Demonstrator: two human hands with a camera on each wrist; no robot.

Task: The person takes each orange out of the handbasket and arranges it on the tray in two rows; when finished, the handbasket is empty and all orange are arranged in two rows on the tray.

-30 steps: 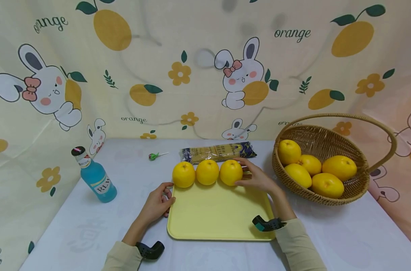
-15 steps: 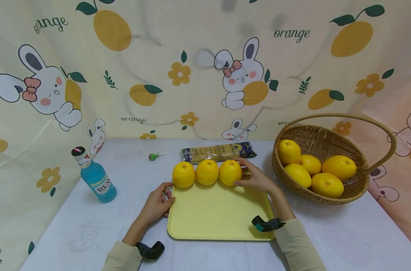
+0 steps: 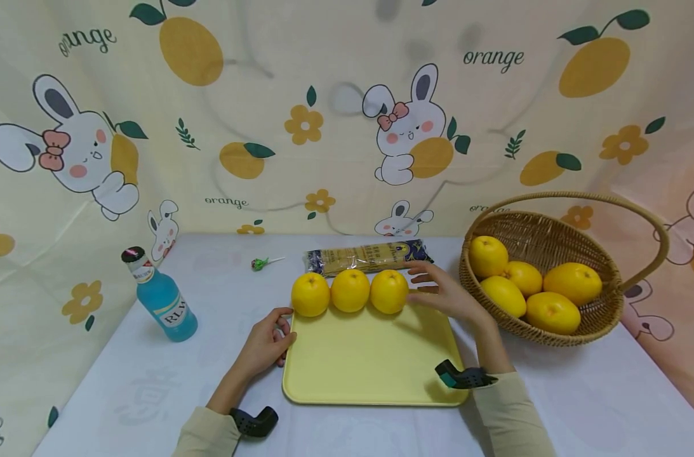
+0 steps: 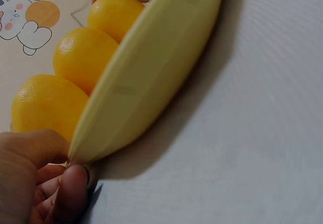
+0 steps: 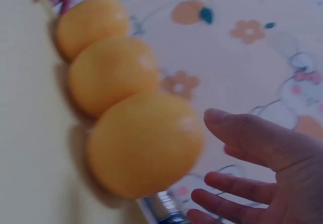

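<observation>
Three yellow-orange oranges stand in a row along the far edge of a pale yellow tray point(image 3: 369, 368): a left orange point(image 3: 310, 294), a middle orange point(image 3: 350, 291) and a right orange point(image 3: 389, 292). At the tray's left side my left hand point(image 3: 266, 339) pinches its edge between thumb and curled fingers, as the left wrist view shows. My right hand point(image 3: 446, 295) hovers just right of the right orange, fingers spread and holding nothing. A gap separates it from that orange point(image 5: 146, 143) in the right wrist view.
A wicker basket point(image 3: 595, 317) with several yellow fruits stands at the right. Behind the oranges lies a long gold and navy packet point(image 3: 364, 256). A green-wrapped lollipop point(image 3: 260, 263) lies farther left. At the left stands a blue bottle point(image 3: 162, 304).
My right hand has let go of the right orange and drawn back to the right. The left hand, tray and oranges stay where they were.
</observation>
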